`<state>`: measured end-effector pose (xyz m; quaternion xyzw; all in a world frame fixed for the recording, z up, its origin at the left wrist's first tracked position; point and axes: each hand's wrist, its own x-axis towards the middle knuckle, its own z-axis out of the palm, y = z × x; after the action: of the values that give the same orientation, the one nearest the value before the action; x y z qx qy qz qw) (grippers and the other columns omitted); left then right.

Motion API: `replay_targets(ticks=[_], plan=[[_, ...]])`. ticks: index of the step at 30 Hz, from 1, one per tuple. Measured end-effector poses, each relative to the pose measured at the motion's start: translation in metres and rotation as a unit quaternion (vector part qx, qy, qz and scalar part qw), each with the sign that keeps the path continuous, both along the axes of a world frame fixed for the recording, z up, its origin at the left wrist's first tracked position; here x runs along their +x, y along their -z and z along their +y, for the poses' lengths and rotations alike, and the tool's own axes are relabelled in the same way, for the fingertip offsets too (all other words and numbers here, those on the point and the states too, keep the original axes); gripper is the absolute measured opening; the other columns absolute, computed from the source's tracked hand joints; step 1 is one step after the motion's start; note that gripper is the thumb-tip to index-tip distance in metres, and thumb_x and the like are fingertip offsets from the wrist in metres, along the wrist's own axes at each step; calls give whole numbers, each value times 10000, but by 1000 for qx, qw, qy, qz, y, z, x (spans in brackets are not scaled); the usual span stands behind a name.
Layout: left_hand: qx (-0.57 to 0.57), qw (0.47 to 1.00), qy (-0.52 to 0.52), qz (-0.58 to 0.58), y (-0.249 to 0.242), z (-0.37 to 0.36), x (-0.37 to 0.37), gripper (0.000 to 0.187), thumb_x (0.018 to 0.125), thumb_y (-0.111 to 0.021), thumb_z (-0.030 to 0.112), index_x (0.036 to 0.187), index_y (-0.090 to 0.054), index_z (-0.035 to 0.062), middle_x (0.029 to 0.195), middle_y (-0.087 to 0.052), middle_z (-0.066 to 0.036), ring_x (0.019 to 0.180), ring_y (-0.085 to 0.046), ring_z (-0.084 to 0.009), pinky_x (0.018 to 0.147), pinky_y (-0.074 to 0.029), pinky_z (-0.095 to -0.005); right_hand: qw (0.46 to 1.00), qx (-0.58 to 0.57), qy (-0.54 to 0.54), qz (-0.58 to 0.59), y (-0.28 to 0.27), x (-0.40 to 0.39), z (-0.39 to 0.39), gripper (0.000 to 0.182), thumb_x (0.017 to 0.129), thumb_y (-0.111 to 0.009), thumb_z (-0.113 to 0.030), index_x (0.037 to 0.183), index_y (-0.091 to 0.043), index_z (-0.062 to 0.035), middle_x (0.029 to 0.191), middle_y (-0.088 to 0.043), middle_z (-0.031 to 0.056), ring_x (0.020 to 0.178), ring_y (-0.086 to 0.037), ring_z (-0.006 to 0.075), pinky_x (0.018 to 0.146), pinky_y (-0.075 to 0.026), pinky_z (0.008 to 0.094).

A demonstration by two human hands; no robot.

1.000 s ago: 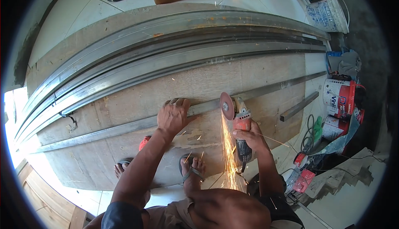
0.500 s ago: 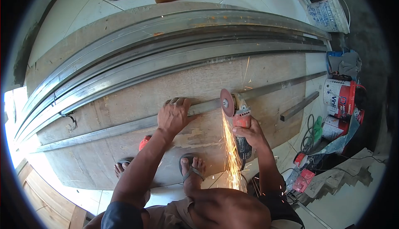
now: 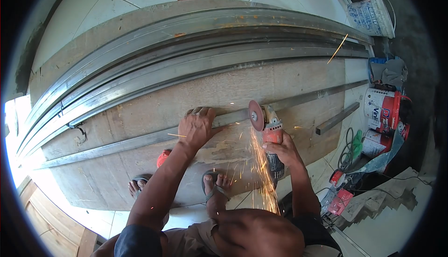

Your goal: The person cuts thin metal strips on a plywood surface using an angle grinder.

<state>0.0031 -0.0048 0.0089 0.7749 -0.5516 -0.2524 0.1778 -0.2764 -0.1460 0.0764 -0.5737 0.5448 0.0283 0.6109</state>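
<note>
My left hand (image 3: 197,127) is wrapped over a long square metal bar (image 3: 126,142) that lies across a wooden board (image 3: 224,89). In my right hand (image 3: 283,148) is a red and black angle grinder (image 3: 272,135), its body gripped below the head. The grinder's reddish disc (image 3: 255,116) meets the bar to the right of my left hand. Orange sparks (image 3: 261,168) stream down from the disc towards my legs and scatter around it. The exact cut is hidden behind the disc.
Several long metal bars (image 3: 186,44) lie along the board's far side. A short bar piece (image 3: 337,118) rests at the right. Paint buckets (image 3: 381,110) and a cable (image 3: 346,156) are beyond it. My sandalled feet (image 3: 216,186) are at the near edge, by a red round object (image 3: 163,158).
The spark stream has spread wider and leans more to the right, with stray sparks over the board and my left wrist. Both hands keep nearly the same places.
</note>
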Motion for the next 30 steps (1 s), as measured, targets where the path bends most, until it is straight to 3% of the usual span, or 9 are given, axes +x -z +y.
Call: replay_targets(ticks=[11, 30], plan=[[1, 1000, 7, 7, -1, 0, 1, 494, 797, -773, 517, 1030, -632, 105, 1024, -688, -74, 1033, -682, -281, 889, -548, -429, 998, 60, 33, 2, 1, -5, 4, 460, 758, -839, -140, 1155, -635, -30, 978, -634, 9, 858, -603, 108, 785, -522, 301], [22, 998, 13, 55, -5, -3, 8, 481, 795, -799, 487, 1009, -671, 76, 1025, -701, -113, 969, -699, -318, 815, -565, -445, 996, 66, 55, -18, -6, -2, 7, 482, 765, -835, -115, 1191, -628, -24, 997, -652, 16, 891, -620, 111, 803, -524, 296]])
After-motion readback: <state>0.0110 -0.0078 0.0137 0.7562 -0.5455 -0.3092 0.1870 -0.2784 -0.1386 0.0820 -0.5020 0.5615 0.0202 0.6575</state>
